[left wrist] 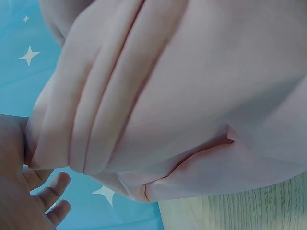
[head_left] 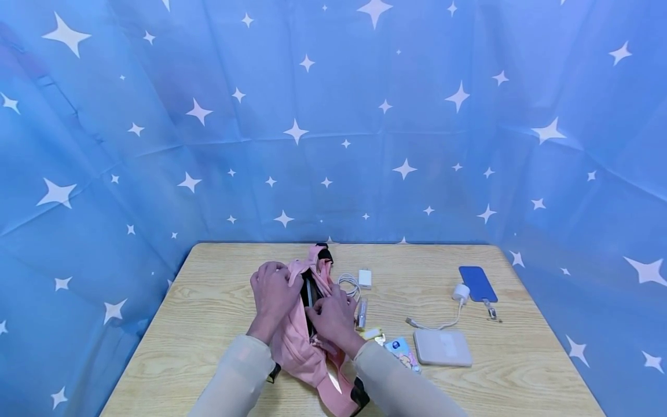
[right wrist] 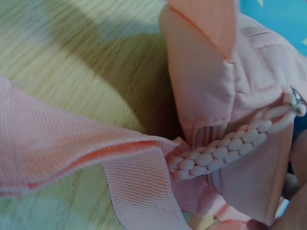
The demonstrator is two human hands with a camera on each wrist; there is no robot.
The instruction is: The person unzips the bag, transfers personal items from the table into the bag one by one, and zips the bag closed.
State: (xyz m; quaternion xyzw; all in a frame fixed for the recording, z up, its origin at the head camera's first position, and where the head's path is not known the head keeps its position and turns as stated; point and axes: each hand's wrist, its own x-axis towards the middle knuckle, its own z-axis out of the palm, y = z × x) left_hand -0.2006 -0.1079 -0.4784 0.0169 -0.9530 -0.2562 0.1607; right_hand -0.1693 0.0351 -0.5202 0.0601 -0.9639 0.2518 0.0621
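A pink fabric bag (head_left: pixel 297 356) lies lengthwise on the wooden table, its dark interior showing through a long opening. My left hand (head_left: pixel 273 292) holds the left edge of that opening; in the left wrist view the fabric passes between thumb and fingers, with some fingers of the hand (left wrist: pixel 19 182) spread below. At the right edge, my right hand (head_left: pixel 336 318) grips the rim, its fingertips at the opening. A narrow grey-edged item (head_left: pixel 310 292) shows inside. The right wrist view shows a braided pull (right wrist: pixel 220 153) and a pink strap (right wrist: pixel 72 143); most of the right hand is out of that view.
Right of the bag lie a coiled white cable (head_left: pixel 349 281), a white charger (head_left: pixel 365 279), a small clear tube (head_left: pixel 362 314), a yellow item (head_left: pixel 372 333) and a blue packet (head_left: pixel 401 351). Farther right are a white box (head_left: pixel 443 348), a corded white plug (head_left: pixel 461 292) and a blue card holder (head_left: pixel 476 284).
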